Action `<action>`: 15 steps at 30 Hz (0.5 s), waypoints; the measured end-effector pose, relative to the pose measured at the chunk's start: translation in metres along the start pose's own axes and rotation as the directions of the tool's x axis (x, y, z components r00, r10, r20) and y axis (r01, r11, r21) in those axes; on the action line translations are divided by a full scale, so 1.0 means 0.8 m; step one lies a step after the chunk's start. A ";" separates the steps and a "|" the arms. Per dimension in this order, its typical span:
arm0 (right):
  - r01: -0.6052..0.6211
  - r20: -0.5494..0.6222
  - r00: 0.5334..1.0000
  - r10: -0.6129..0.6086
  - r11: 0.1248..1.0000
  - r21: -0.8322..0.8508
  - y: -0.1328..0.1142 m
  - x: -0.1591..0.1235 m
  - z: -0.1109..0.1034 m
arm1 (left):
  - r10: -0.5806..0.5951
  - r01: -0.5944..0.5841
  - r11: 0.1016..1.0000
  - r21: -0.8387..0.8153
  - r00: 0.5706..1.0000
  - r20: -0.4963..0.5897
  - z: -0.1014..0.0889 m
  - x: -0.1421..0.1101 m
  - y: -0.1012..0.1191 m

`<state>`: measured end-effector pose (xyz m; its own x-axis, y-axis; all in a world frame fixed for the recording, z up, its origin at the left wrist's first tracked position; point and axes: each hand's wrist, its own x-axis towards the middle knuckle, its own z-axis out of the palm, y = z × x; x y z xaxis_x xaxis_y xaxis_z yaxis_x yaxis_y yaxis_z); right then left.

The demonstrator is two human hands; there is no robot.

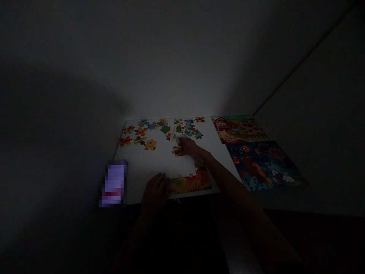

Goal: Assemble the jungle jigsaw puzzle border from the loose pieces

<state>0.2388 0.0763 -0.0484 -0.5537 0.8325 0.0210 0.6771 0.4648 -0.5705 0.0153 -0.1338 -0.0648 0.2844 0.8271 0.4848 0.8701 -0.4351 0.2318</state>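
You have your right hand over the middle of the white table, palm turned down and fingers bent at a puzzle piece. The piece sits at the left side of those fingertips, its left part exposed and the rest covered; you cannot be confirmed as gripping it, as the light is too dim to tell. Its long axis cannot be read for the same reason; the visible part points left, away from your wrist.

Your left hand lies palm down at the near edge, relaxed and unclenched, fingers pointing away from you and to the right, beside the left end of the joined section. That section extends from your left fingers to below your right forearm. Its long axis runs left to right along the near edge, and a short arm at its right end points away from you, toward your right hand.

Beyond your left hand, loose pieces lie scattered, facing various ways. A second group, the far pieces, lies just beyond your right hand.

To the right of your right hand are a farm picture and, nearer you, a dark blue picture, both longer from left to right. Left of your left hand, a lit screen, blurred into blocks, has its long axis running away from you, far end leaning right.
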 end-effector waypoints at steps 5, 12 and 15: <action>0.016 -0.061 0.998 -0.007 0.990 0.143 0.007 -0.005 0.000 | 0.008 -0.009 1.000 0.018 1.000 0.013 0.000 0.000 0.000; 0.011 -0.121 0.992 0.040 0.918 0.397 0.017 -0.027 0.000 | 0.026 -0.025 0.999 0.035 1.000 -0.014 -0.001 0.001 0.000; 0.001 -0.140 0.986 0.087 0.846 0.533 0.031 -0.041 -0.005 | 0.023 -0.023 0.999 0.026 1.000 -0.011 -0.001 0.001 0.000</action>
<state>0.2759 0.0621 -0.0600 -0.4195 0.9037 0.0857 0.3137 0.2329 -0.9205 0.0151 -0.1337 -0.0642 0.2998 0.8129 0.4993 0.8735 -0.4443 0.1988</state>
